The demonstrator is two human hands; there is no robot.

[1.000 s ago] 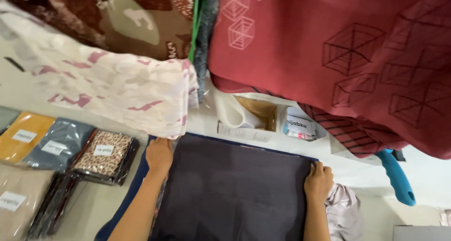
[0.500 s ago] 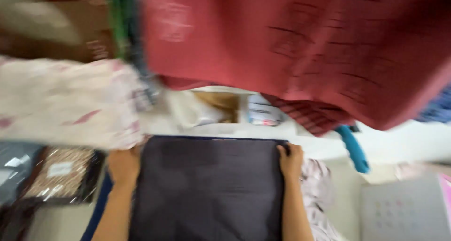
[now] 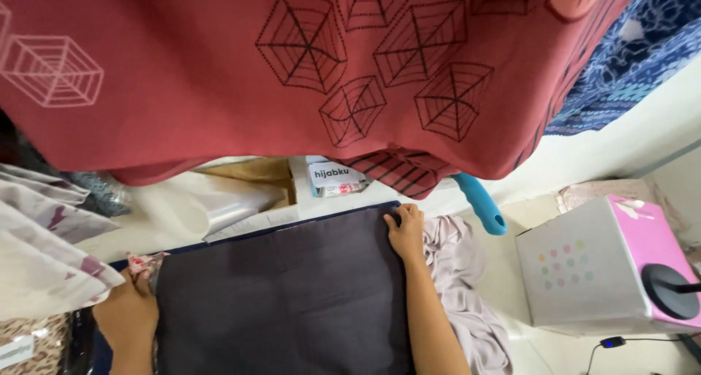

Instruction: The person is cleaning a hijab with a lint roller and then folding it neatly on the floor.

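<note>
Head view, nearest to farthest. A dark charcoal cloth (image 3: pixel 285 295), matte and finely woven, lies flat as a broad rectangle on a navy underlayer (image 3: pixel 102 353) that shows as a thin border along its far and left edges. The left hand (image 3: pixel 128 313) rests at the cloth's left edge, fingers curled onto the hem beside a scrap of floral print (image 3: pixel 142 264); whether it pinches the fabric cannot be told. The right hand (image 3: pixel 406 232) presses on the far right corner, fingertips bent over the edge and gripping the cloth there. Just right of that forearm lies a crumpled, soft mauve-grey fabric (image 3: pixel 467 287) in loose folds. At lower left, a leopard-print packet (image 3: pixel 29 342) in clear film is partly visible under a pale draped cloth with pink motifs (image 3: pixel 44 265). To the right stands a box-shaped white and pink carton (image 3: pixel 591 265) with pastel dots, a black round disc (image 3: pixel 668 291) against its side. Beyond the dark cloth lie glossy clear plastic bags (image 3: pixel 219 203) and a smooth turquoise handle (image 3: pixel 480 203). Farthest, a hanging red textile (image 3: pixel 219 75) with line-drawn cube and web figures fills the upper frame; a blue patterned fabric (image 3: pixel 628 54) hangs at upper right.
</note>
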